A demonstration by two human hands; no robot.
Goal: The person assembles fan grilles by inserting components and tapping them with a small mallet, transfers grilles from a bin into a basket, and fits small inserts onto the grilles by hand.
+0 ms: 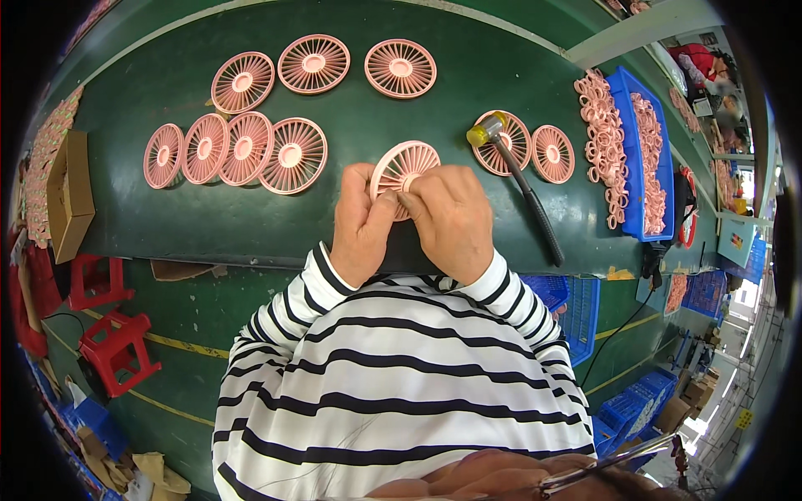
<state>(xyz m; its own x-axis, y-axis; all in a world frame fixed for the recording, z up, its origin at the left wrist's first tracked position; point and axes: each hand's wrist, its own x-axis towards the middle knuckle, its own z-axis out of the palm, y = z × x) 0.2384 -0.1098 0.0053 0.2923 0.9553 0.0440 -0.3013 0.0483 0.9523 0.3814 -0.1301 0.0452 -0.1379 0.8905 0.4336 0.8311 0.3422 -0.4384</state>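
Observation:
Both hands hold one pink round fan grille (407, 162) at the near edge of the green table (251, 225). My left hand (361, 224) grips its lower left rim. My right hand (449, 219) covers its lower right part, with the fingers pressed near the hub. The grille's lower half is hidden behind the fingers. Both sleeves are black-and-white striped.
Several pink grilles lie overlapped at the left (242, 149), three more at the back (314, 63), two at the right (552, 154). A yellow-headed mallet (518, 175) rests across one. A blue tray (643, 154) holds pink rings (603, 134). Cardboard box (70, 192), red stools (117, 351).

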